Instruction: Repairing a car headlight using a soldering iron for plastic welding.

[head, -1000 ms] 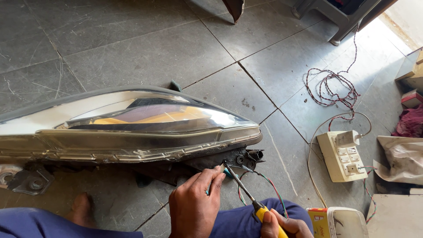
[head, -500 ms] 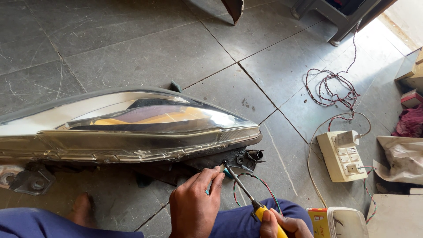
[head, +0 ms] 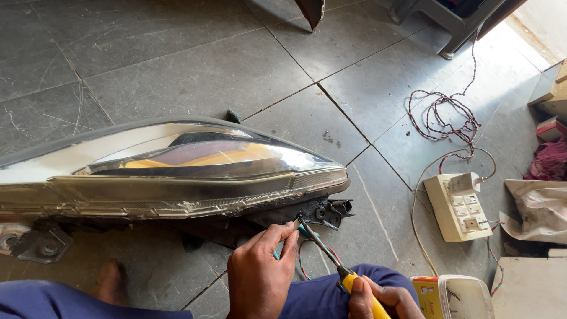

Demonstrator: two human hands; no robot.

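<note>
From the head camera, looking down: a long car headlamp (head: 177, 171) lies on its side across the grey tiled floor (head: 177, 65), clear lens up and black rear housing turned toward the seated person, which puts the back edge within easy reach above the blue-trousered knees. The left hand (head: 260, 277) reaches to that rear edge, its fingers (head: 283, 233) pinched narrow on thin wires (head: 304, 254) just below the black mounting bracket (head: 328, 211), seemingly to keep them steady and out from the housing. The right hand (head: 378, 298) is at the bottom edge, closed around the yellow handle of a screwdriver (head: 331, 254); the shaft slants up and left so its tip meets the spot beside the pinched wires. A bare foot (head: 109, 280) rests on the floor close under the lamp.

Off to the right, well apart from the lamp, a white switch-and-socket board (head: 458, 207) sits on the floor with a twisted red-and-white cable (head: 443, 112) looped behind it. A yellow-and-white box (head: 452, 295) lies beside the right knee, and a crumpled bag (head: 540, 210) sits by the right edge.
</note>
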